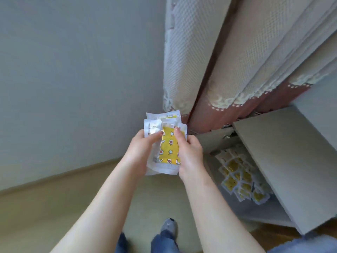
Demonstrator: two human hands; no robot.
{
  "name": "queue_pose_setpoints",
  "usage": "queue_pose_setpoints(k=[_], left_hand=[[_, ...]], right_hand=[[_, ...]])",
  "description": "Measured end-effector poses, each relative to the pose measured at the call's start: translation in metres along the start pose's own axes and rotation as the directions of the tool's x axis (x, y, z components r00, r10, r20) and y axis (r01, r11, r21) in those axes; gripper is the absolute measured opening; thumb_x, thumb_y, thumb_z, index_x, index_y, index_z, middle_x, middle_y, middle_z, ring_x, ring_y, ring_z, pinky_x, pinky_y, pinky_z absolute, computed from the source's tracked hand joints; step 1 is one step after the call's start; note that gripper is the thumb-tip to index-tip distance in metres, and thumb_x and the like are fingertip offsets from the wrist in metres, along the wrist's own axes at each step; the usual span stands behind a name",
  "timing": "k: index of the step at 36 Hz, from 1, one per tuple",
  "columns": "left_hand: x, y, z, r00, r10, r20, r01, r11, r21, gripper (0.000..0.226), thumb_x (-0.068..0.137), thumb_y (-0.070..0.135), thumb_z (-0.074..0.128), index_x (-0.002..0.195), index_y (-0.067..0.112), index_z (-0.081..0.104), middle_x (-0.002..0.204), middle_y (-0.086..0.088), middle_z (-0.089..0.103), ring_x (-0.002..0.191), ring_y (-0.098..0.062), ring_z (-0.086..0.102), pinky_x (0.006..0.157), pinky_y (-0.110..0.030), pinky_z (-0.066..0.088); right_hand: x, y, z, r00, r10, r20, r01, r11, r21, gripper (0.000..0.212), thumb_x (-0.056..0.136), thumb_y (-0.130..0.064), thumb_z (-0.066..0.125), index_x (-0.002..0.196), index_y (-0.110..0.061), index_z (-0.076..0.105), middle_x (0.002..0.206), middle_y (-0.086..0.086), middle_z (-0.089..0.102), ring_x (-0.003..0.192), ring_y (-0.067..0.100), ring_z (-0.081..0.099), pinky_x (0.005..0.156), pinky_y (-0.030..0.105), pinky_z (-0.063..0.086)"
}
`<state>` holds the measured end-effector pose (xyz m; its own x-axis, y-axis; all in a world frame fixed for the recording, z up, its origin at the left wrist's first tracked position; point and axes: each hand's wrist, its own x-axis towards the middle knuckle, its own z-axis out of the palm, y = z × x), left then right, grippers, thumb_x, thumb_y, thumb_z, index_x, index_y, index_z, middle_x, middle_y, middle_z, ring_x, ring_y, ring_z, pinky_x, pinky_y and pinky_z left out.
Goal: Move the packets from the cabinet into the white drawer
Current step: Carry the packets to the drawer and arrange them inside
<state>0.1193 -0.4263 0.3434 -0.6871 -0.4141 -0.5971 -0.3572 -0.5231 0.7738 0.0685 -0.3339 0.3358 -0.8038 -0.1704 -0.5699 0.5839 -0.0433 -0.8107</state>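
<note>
Both my hands hold a small stack of clear packets (168,145) with yellow star-printed contents, in front of my chest. My left hand (140,152) grips the stack's left side, thumb on top. My right hand (189,154) grips its right side, fingers curled over the top packet. To the right and lower down, the cabinet (291,161) stands open, and several more of the same packets (238,178) lie in a heap on its lower shelf. No white drawer is in view.
A grey wall (73,79) fills the left. Beige and rust-red curtains (237,70) hang behind the cabinet. The pale floor (73,207) lies below, with my jeans and grey-socked foot (169,227) at the bottom.
</note>
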Motion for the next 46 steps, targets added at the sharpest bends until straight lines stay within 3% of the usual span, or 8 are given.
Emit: queue_pose_setpoints(k=[4,10,16,20,27,32,37,46], left_hand=[[-0.037,0.027,-0.081,0.991,0.068,-0.114,-0.08,0.991,-0.104,0.016,0.091,0.018,0.059,0.107,0.016,0.06,0.084,0.001,0.074,0.065,-0.015,0.07,0.051,-0.029,0.054],[-0.085,0.048,-0.226,0.932,0.135,-0.335,-0.208,0.959,-0.191,0.023,0.09,0.014,0.059,0.113,0.008,0.058,0.094,-0.009,0.074,0.08,-0.026,0.072,0.066,-0.036,0.056],[-0.151,0.054,-0.359,0.831,0.153,-0.534,-0.322,0.916,-0.239,0.026,0.091,0.01,0.057,0.115,0.001,0.055,0.094,-0.015,0.071,0.07,-0.024,0.071,0.051,-0.03,0.054],[-0.194,0.054,-0.433,0.731,0.159,-0.664,-0.399,0.889,-0.226,0.025,0.091,0.011,0.058,0.114,0.003,0.056,0.102,-0.018,0.07,0.082,-0.03,0.07,0.063,-0.038,0.056],[-0.259,0.044,-0.531,0.528,0.102,-0.843,-0.531,0.814,-0.234,0.011,0.093,0.011,0.054,0.105,0.01,0.056,0.096,-0.012,0.068,0.077,-0.024,0.067,0.06,-0.034,0.055],[-0.293,0.043,-0.591,0.419,0.036,-0.907,-0.608,0.753,-0.251,0.009,0.095,0.012,0.051,0.102,0.013,0.056,0.087,-0.006,0.066,0.069,-0.019,0.066,0.048,-0.026,0.052],[-0.313,0.048,-0.659,0.315,-0.033,-0.949,-0.669,0.701,-0.246,0.014,0.095,0.015,0.052,0.109,0.013,0.055,0.091,-0.007,0.066,0.073,-0.023,0.065,0.053,-0.03,0.052],[-0.342,0.087,-0.797,0.201,-0.111,-0.973,-0.744,0.628,-0.226,0.017,0.093,0.019,0.056,0.109,0.013,0.058,0.096,-0.01,0.069,0.08,-0.029,0.068,0.066,-0.04,0.055]], right_hand=[[-0.043,0.011,0.078,0.987,0.014,0.162,0.0,0.996,-0.086,0.023,0.086,-0.028,0.067,0.082,-0.012,0.051,0.074,0.003,0.062,0.058,0.013,0.06,0.057,0.028,0.053],[-0.114,0.062,0.203,0.918,0.121,0.379,-0.039,0.975,-0.217,0.022,0.088,-0.026,0.066,0.083,-0.011,0.05,0.078,0.005,0.064,0.064,0.019,0.062,0.066,0.035,0.056],[-0.197,0.117,0.312,0.797,0.244,0.553,-0.035,0.932,-0.361,0.022,0.088,-0.028,0.065,0.086,-0.01,0.052,0.078,0.004,0.065,0.059,0.014,0.063,0.055,0.026,0.055],[-0.251,0.151,0.372,0.704,0.313,0.638,-0.005,0.9,-0.436,0.026,0.088,-0.032,0.065,0.089,-0.009,0.052,0.076,0.003,0.063,0.055,0.011,0.062,0.046,0.02,0.05],[-0.329,0.208,0.456,0.516,0.41,0.752,0.135,0.828,-0.545,0.031,0.09,-0.039,0.059,0.095,-0.01,0.051,0.078,-0.003,0.056,0.057,0.005,0.055,0.039,0.01,0.04],[-0.375,0.249,0.514,0.331,0.519,0.788,0.195,0.779,-0.596,0.032,0.088,-0.039,0.062,0.108,-0.015,0.055,0.093,-0.001,0.067,0.075,0.012,0.067,0.059,0.025,0.053],[-0.412,0.288,0.581,0.207,0.557,0.804,0.287,0.751,-0.594,0.026,0.087,-0.025,0.065,0.11,-0.013,0.058,0.102,0.007,0.071,0.088,0.023,0.07,0.069,0.032,0.057],[-0.478,0.335,0.728,0.024,0.577,0.816,0.416,0.737,-0.533,0.018,0.088,-0.022,0.064,0.103,-0.016,0.055,0.098,0.005,0.069,0.078,0.018,0.068,0.056,0.027,0.055]])
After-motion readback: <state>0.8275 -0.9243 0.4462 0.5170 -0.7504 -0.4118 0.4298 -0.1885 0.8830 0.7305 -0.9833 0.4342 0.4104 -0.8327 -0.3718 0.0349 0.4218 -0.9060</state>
